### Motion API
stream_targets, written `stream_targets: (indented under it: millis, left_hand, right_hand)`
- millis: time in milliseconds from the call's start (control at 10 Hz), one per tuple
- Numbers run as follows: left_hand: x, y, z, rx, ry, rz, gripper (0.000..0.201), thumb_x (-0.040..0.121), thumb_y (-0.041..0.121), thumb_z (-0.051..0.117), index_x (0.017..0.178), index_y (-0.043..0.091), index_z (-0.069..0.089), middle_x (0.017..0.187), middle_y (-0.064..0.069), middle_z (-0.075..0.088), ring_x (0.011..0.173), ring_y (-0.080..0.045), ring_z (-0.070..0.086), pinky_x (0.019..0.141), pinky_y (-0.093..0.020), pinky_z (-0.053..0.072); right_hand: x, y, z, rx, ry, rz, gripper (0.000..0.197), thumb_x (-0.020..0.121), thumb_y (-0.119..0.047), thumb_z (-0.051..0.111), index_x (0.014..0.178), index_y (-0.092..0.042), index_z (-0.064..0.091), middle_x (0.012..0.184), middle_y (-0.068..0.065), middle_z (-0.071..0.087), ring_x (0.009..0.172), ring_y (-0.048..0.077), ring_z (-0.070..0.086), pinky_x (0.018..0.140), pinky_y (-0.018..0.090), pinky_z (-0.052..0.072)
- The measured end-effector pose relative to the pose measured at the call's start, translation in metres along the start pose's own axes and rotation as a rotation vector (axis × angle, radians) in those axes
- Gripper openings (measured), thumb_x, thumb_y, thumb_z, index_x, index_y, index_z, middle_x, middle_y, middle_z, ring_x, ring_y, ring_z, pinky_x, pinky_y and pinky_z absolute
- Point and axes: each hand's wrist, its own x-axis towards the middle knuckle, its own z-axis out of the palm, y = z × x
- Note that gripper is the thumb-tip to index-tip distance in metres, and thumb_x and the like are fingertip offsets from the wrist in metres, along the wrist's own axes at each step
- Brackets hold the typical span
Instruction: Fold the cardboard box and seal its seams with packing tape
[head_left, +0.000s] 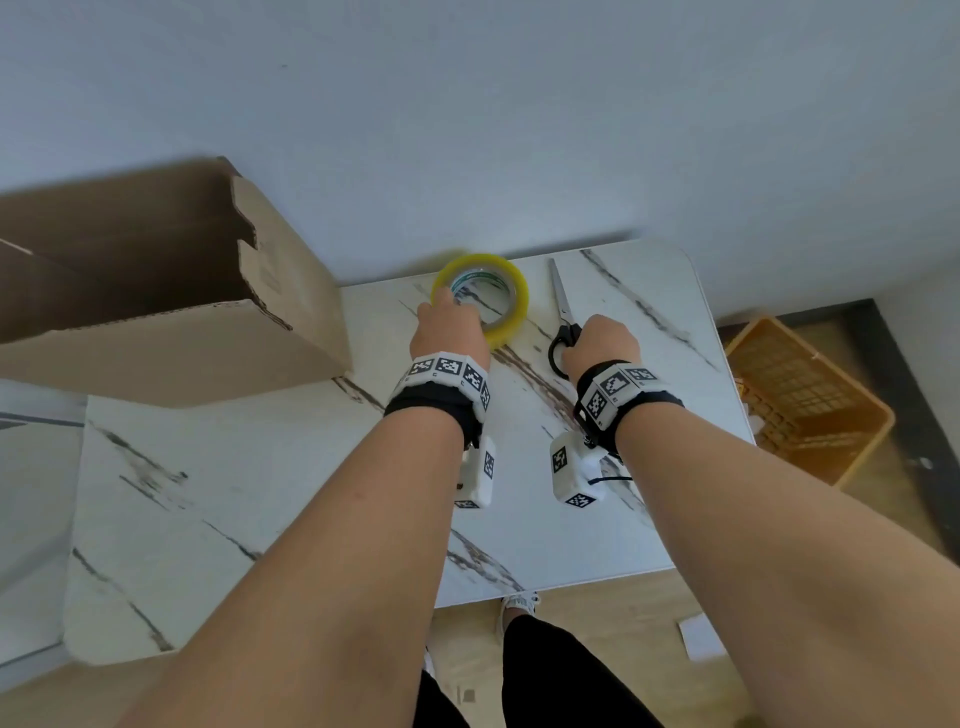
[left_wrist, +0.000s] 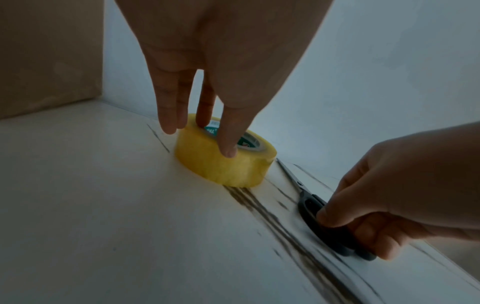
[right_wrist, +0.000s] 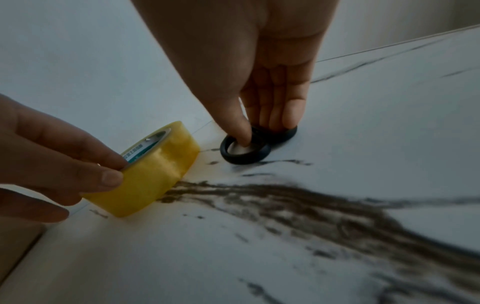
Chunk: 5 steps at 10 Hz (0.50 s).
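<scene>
An open brown cardboard box (head_left: 156, 353) stands on the far left of the marble table (head_left: 260, 493), its opening upward. A yellow roll of packing tape (head_left: 511, 306) lies near the table's far edge. My left hand (head_left: 449, 322) pinches the roll (left_wrist: 223, 168), with the thumb on its outer face and a finger in its core. Black-handled scissors (head_left: 562, 299) lie just right of the tape. My right hand (head_left: 597, 343) grips their handles (right_wrist: 244, 158): the thumb is through one loop and the fingers are at the other. The roll (right_wrist: 161, 170) still touches the table.
An orange plastic basket (head_left: 800, 395) sits on the floor right of the table. A white scrap of paper (head_left: 698, 636) lies on the wooden floor. A pale wall runs behind the table's far edge.
</scene>
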Motion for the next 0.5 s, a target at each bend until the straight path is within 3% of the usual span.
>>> stream_targets:
  millis: [200, 300, 400, 500]
  left_hand:
    - [-0.004, -0.002, -0.001, -0.073, -0.021, 0.001, 0.030, 0.094, 0.013, 0.047, 0.119, 0.017, 0.064, 0.133, -0.007, 0.038, 0.116, -0.029, 0.041, 0.085, -0.037, 0.048]
    - [-0.011, -0.006, -0.003, -0.112, -0.059, 0.022, 0.044, 0.094, 0.013, 0.046, 0.136, 0.022, 0.049, 0.139, -0.007, 0.036, 0.122, -0.029, 0.041, 0.094, -0.040, 0.047]
    - [-0.020, -0.012, -0.009, -0.108, -0.074, 0.038, 0.053, 0.092, 0.012, 0.045, 0.144, 0.022, 0.037, 0.141, -0.009, 0.035, 0.125, -0.031, 0.041, 0.099, -0.041, 0.045]
    - [-0.035, -0.022, -0.014, -0.100, -0.104, 0.069, 0.055, 0.092, 0.014, 0.047, 0.145, 0.020, 0.035, 0.138, -0.014, 0.040, 0.122, -0.033, 0.045, 0.096, -0.041, 0.044]
  right_hand:
    - [0.008, -0.002, 0.001, -0.004, -0.022, 0.016, 0.030, 0.093, -0.016, 0.049, 0.065, -0.009, 0.040, 0.067, 0.004, 0.049, 0.075, 0.029, 0.053, 0.065, 0.031, 0.042]
    - [0.006, 0.000, 0.003, 0.051, 0.014, 0.014, 0.014, 0.090, -0.016, 0.056, 0.094, -0.003, 0.052, 0.104, 0.013, 0.060, 0.091, 0.031, 0.060, 0.072, 0.034, 0.048]
    - [-0.001, 0.000, 0.000, 0.081, 0.060, -0.002, 0.030, 0.090, -0.016, 0.055, 0.117, -0.002, 0.049, 0.118, 0.016, 0.055, 0.102, 0.033, 0.060, 0.076, 0.037, 0.048]
    - [-0.016, -0.001, -0.001, 0.082, 0.087, -0.048, 0.026, 0.092, -0.014, 0.048, 0.115, -0.002, 0.049, 0.115, 0.016, 0.055, 0.098, 0.033, 0.059, 0.072, 0.036, 0.045]
